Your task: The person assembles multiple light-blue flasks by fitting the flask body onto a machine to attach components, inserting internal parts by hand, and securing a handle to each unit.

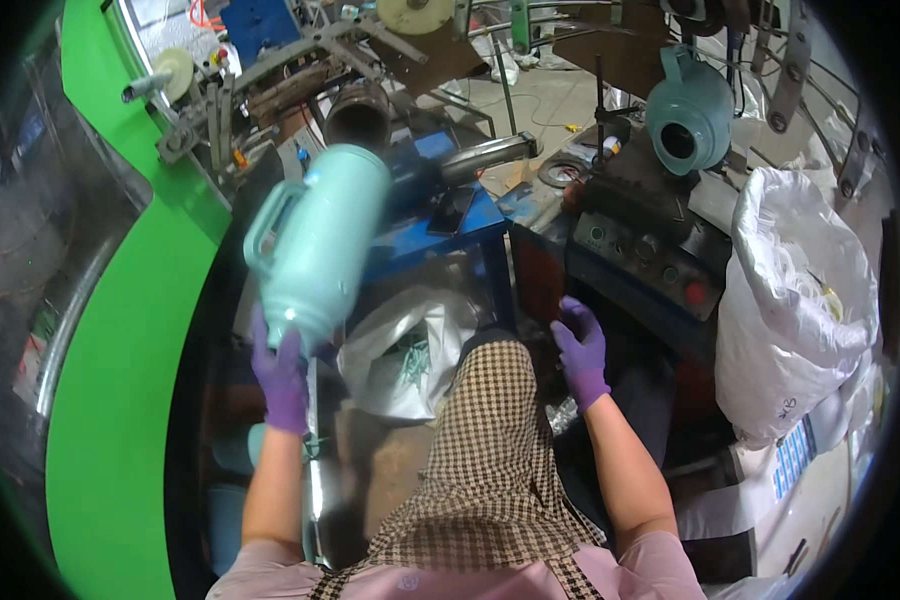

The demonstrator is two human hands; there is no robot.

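My left hand (282,372), in a purple glove, grips the narrow end of a pale teal plastic jug shell (332,235) with a side handle. The shell is tilted, its wide end up and away from me. My right hand (580,350), gloved in purple too, hovers right of my knee, its fingers apart and nothing in them. Beyond it, a second teal jug shell (692,115) sits at the machine (630,235), its round dark opening toward me.
A white sack (790,330) of pale scraps stands at the right. Between the left forearm and my knee lies a white bag (375,375) with teal trimmings. A phone (452,210) rests on the blue table (480,225). A green machine panel (110,380) curves along the left.
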